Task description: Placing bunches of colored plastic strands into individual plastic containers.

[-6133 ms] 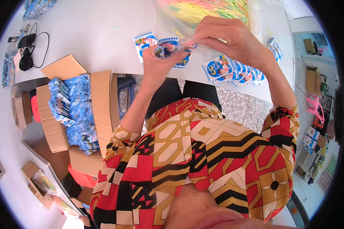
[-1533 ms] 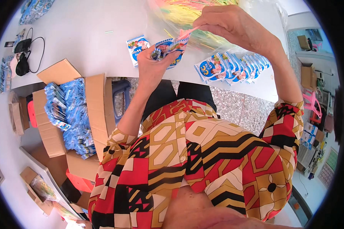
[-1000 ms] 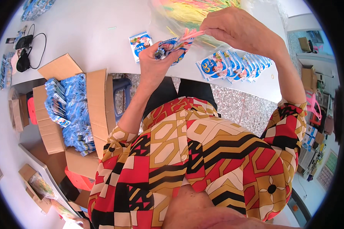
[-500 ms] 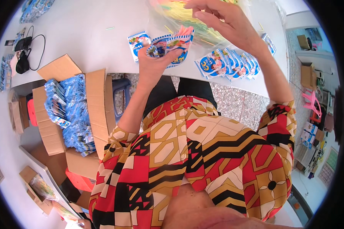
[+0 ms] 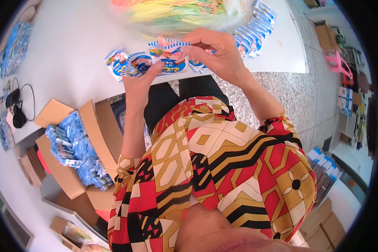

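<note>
My left hand (image 5: 137,84) is closed around a few small blue-and-white printed packets, its thumb lying across their front. One packet (image 5: 169,56) is spread flat and faces me, with a striped edge along its top. At that packet's right edge, the thumb and bent fingers of my right hand (image 5: 217,52) pinch together. Left of my left hand, a similar packet (image 5: 115,62) lies on the white table (image 5: 71,54). Part of another packet (image 5: 195,66) shows under my right hand. My palms hide the lower parts of the held packets.
A clear bag of thin yellow, green and pink sticks (image 5: 180,12) lies at the far side. Overlapping packets (image 5: 254,31) form a row to the right. An open cardboard box (image 5: 101,130) full of blue packets (image 5: 82,147) stands left, below the table edge. A black cabled device (image 5: 14,101) lies far left.
My right hand has come down from over the bag of sticks and now pinches the packet's edge. The packets in my left hand have been spread. The whole view has turned.
</note>
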Motion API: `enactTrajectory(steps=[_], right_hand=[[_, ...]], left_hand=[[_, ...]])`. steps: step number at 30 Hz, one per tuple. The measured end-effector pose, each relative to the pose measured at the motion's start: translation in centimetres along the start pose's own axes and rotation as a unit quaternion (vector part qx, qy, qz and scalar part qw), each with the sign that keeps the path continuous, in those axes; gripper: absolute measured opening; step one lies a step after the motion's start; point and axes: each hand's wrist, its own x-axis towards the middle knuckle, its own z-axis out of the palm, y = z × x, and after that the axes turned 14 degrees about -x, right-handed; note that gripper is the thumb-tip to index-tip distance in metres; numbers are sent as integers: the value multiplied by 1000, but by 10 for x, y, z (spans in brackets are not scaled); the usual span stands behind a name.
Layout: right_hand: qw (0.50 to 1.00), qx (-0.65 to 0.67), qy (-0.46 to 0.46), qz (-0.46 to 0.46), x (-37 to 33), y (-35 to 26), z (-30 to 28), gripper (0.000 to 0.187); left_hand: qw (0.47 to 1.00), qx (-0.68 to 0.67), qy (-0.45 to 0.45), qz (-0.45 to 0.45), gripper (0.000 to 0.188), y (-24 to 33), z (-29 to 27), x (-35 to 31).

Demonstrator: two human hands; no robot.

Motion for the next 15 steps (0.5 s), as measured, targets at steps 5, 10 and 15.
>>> enactTrajectory(steps=[5, 10, 15], right_hand=[[986, 28, 67, 148, -38, 33, 2, 13], [961, 139, 75, 225, -60, 64, 20, 13], [961, 69, 124, 236, -64, 90, 38, 14]], left_hand=[[999, 5, -28, -39, 11, -9, -1, 7], [997, -40, -11, -73, 11, -15, -2, 9], [994, -24, -33, -103, 23, -14, 8, 6]])
